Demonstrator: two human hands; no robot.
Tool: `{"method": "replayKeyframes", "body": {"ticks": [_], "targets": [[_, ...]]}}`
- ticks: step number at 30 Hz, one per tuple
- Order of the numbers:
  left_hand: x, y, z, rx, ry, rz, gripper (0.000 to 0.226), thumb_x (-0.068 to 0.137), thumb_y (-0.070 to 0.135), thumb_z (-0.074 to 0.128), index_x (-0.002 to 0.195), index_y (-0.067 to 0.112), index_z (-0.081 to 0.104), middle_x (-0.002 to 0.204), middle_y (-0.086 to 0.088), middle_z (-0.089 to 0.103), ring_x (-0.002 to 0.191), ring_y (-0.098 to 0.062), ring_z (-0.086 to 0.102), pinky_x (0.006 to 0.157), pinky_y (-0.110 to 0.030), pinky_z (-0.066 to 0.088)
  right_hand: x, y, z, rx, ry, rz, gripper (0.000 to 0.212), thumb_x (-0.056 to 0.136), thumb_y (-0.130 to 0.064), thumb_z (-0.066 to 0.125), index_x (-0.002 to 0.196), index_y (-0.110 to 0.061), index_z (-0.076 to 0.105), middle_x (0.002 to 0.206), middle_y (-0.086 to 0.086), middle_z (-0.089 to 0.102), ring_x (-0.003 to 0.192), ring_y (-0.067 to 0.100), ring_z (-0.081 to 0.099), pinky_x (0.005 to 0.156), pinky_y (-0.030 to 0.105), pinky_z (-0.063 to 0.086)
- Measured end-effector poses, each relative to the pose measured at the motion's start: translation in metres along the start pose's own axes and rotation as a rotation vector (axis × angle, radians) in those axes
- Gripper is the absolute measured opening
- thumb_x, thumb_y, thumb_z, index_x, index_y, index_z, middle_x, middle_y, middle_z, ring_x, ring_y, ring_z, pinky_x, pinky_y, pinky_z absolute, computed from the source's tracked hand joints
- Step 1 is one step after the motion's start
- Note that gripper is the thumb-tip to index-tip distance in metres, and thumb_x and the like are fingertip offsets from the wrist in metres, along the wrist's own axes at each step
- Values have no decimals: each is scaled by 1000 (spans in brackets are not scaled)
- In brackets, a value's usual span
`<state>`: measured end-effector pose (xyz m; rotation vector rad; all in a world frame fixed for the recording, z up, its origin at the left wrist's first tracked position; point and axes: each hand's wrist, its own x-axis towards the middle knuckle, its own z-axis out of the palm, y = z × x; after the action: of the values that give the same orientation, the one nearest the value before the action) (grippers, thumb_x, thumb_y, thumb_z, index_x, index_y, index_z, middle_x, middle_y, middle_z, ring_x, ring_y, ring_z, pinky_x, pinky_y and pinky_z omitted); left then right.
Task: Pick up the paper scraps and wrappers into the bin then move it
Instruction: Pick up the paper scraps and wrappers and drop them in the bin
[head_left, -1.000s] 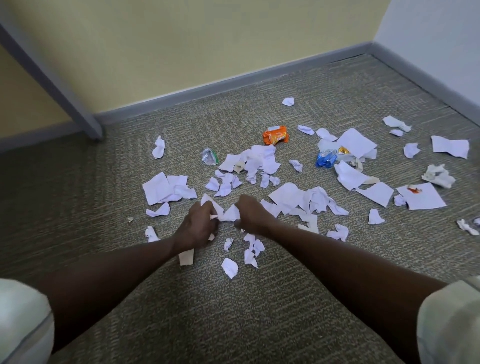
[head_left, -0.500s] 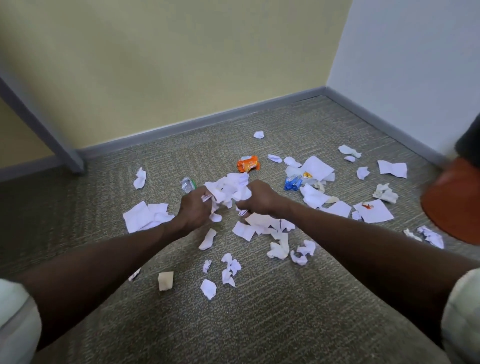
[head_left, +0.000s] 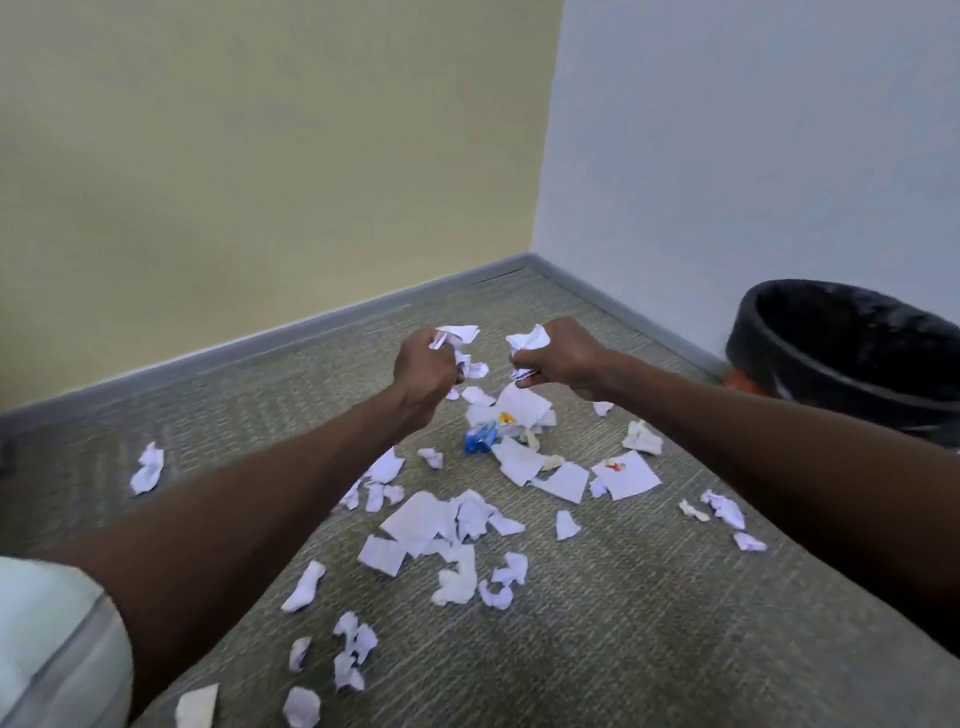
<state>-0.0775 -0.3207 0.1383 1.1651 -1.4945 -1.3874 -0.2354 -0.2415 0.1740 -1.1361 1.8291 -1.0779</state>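
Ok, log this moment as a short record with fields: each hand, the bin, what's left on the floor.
left hand: left hand raised above the floor, grips a bunch of crumpled white paper scraps
right hand: right hand raised, grips a crumpled white paper wad
bin: round bin with black liner by the pale wall, to the right of the hands
floor: grey-green carpet with many white scraps, a blue wrapper
stage: nothing dropped in the bin yet

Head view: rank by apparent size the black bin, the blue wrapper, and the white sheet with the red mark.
1. black bin, cut off by the frame edge
2. white sheet with the red mark
3. blue wrapper

All three lie at similar depth, so the order seems reliable.
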Motion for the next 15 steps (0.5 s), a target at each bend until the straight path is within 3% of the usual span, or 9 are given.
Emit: {"method": "replayKeyframes", "body": {"ticks": [4, 6, 9, 15], "targets": [[6, 24, 61, -87, -35, -38, 20, 96, 4, 43, 86, 14, 59, 85, -14, 64, 59, -17, 61, 47, -20, 47, -2, -2, -46, 103, 80, 19, 13, 79, 11, 67, 88, 5, 59, 82, 20, 57, 56, 17, 66, 62, 31, 61], [6, 35, 92, -138, -51, -41, 24, 92, 2, 44, 81, 15, 60, 86, -15, 66, 68, -23, 62, 61, -30, 54, -7, -4, -66, 152, 130, 18, 11, 80, 12, 66, 85, 6, 59, 81, 18, 56, 58, 19, 65, 57, 25, 59], [3, 51, 139, -193, -115, -53, 22, 86, 0, 47, 79, 16, 62, 82, -16, 68, 73, -28, 65, 74, -41, 56, -14, -4, -100, 244, 198, 7, 6, 82, 13, 64, 80, 8, 61, 79, 19, 62, 64, 22, 66, 58, 25, 60], [-8, 88, 241, -218, -249, -23, 22, 90, -2, 49, 86, 11, 66, 85, -13, 69, 68, -21, 62, 65, -31, 53, -19, 19, -186, 425, 418, -43, 9, 81, 15, 61, 78, 7, 63, 65, 16, 69, 59, 24, 69, 59, 29, 61]]}}
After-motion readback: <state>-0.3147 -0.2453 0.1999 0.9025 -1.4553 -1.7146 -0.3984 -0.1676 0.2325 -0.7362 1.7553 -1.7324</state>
